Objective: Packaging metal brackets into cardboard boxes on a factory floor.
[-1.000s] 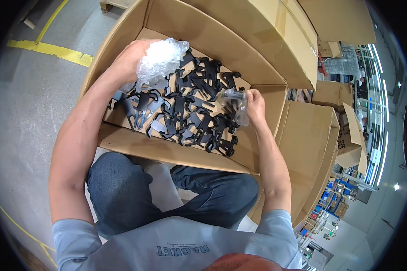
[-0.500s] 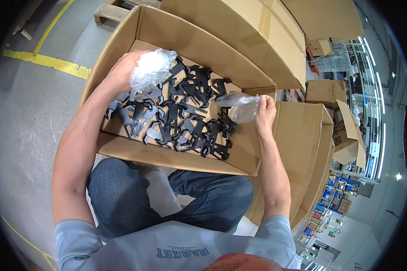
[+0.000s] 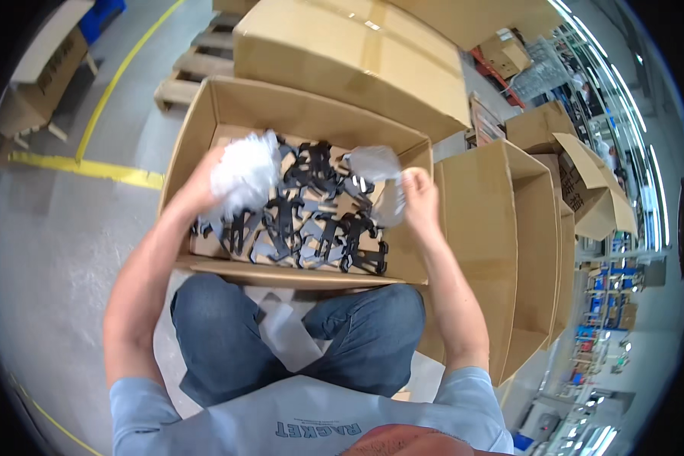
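Note:
My left hand point(image 3: 204, 185), over the left part of an open cardboard box point(image 3: 311, 105), is closed round a crumpled wad of clear plastic bags point(image 3: 245, 173). By the box's right wall my right hand point(image 3: 420, 196) pinches the edge of a thin clear plastic bag point(image 3: 374, 163), which spreads leftward from the fingers and is blurred by motion. Below both hands, several black bracket-like parts point(image 3: 285, 216) with hooked ends lie jumbled on the box bottom. The wad and the loose bag hide some of them.
A large closed carton point(image 3: 342, 45) stands beyond the box, beside a wooden pallet point(image 3: 176, 90). Open cartons point(image 3: 479, 228) adjoin the box on the right. My knees point(image 3: 216, 315) are close to its near wall. Yellow lines point(image 3: 121, 172) mark the floor at left.
The whole view has shifted, showing more beyond the box. Both hands stay over the box with their plastic; the right hand's bag has changed shape and looks more blurred.

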A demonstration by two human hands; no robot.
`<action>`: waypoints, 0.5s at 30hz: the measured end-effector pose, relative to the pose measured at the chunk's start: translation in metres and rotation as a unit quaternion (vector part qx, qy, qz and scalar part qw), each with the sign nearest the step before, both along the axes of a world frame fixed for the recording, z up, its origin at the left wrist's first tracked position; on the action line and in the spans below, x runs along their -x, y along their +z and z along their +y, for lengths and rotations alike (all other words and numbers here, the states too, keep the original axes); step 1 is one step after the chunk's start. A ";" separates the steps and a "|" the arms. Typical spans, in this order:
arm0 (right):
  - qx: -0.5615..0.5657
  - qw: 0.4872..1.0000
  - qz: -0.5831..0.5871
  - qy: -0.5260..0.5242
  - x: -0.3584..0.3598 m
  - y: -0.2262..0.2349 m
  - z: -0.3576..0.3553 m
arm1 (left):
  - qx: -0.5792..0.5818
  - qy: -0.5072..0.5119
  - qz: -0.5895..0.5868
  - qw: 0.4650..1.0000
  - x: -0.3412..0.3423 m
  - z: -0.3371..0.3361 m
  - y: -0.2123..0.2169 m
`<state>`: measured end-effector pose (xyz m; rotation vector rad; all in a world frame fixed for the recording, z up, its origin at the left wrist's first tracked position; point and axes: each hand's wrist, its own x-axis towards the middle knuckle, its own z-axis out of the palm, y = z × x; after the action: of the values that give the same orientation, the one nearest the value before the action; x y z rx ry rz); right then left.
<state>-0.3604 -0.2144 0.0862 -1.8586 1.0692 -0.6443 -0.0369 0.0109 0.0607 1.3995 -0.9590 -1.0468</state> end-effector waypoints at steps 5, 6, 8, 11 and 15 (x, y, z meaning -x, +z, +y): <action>-0.004 0.980 -0.089 0.177 -0.026 0.010 0.063 | 0.012 -0.022 0.053 0.998 0.088 -0.011 0.053; -0.027 0.972 -0.109 0.207 -0.032 0.023 0.075 | 0.118 -0.066 -0.039 0.990 0.101 -0.013 0.056; -0.064 0.958 -0.168 0.225 -0.039 0.052 0.102 | 0.143 -0.130 -0.072 0.979 0.130 -0.011 0.078; -0.087 0.958 -0.205 0.178 -0.041 0.054 0.110 | -0.036 -0.093 -0.106 0.989 0.140 -0.009 0.056; -0.019 0.965 -0.237 0.113 -0.026 0.051 0.118 | 0.044 0.080 0.074 0.993 0.147 -0.007 0.021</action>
<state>-0.3342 -0.0966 0.1376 -1.6455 0.5447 -0.8677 -0.1837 0.0036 0.0815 1.2851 -0.7632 -0.9635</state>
